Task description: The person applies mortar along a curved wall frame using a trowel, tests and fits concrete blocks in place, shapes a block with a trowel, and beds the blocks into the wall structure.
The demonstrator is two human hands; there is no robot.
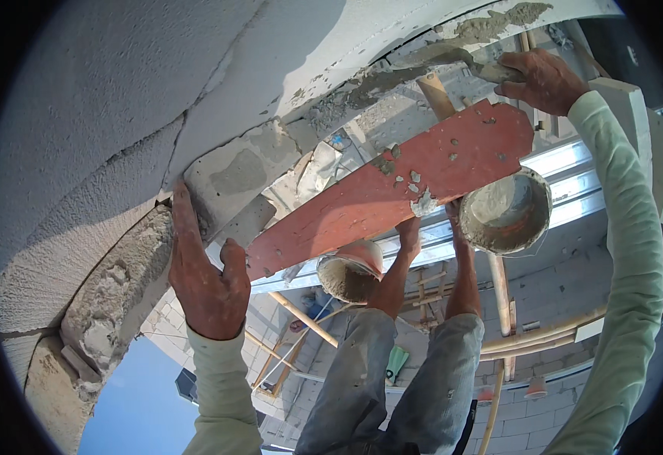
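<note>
At the upper right my right hand (548, 82) is closed round the handle of a trowel (459, 58). The trowel's blade lies along the mortar-covered ledge (381, 83) at the foot of the pale wall. On the left, my left hand (208, 277) has its fingers and thumb apart. Its fingertips touch the end of a grey block (229, 178), which sits against the wall with a patch of wet mortar on it. Beside this hand, rough mortar (119, 288) covers the wall's broken edge.
Below me a red plank (392, 189), spotted with mortar, runs diagonally; my bare feet stand at its edge. A large mortar bucket (506, 212) hangs or stands right of my feet, a smaller one (350, 274) left. Bamboo poles (498, 296) and a block wall are lower down.
</note>
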